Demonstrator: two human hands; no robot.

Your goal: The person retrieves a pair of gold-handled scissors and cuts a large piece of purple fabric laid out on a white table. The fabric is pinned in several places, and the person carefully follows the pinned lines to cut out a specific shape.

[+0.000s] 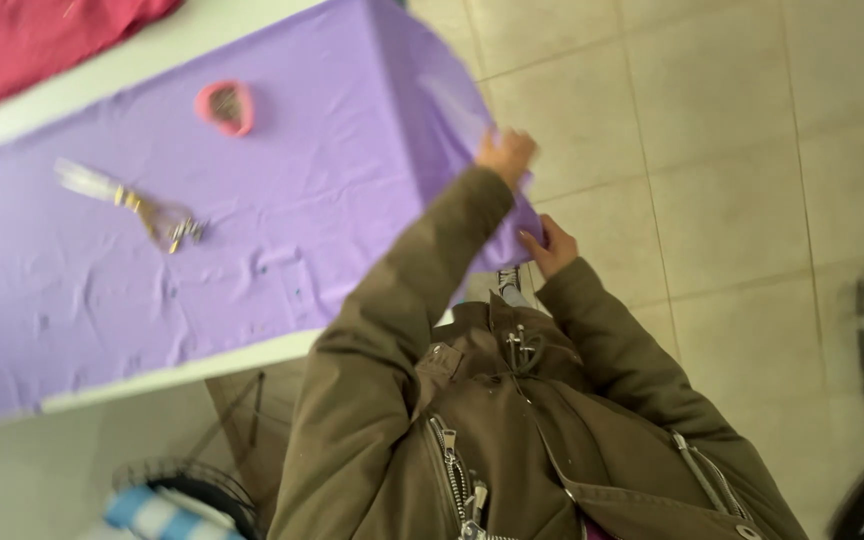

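Purple cloth (202, 230) lies spread across the desk (152, 378); your left hand (505, 157) and right hand (550, 247) each clamp its end edge. Tug hard and the scissors (142, 208) and pink tape roll (225, 106) could slide off.

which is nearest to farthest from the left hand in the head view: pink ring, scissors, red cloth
From the left hand, gripping the purple cloth's edge:
1. Pink ring, up on the purple cloth, nearest.
2. Scissors, further along toward the picture's left.
3. Red cloth, in the top left corner, farthest.
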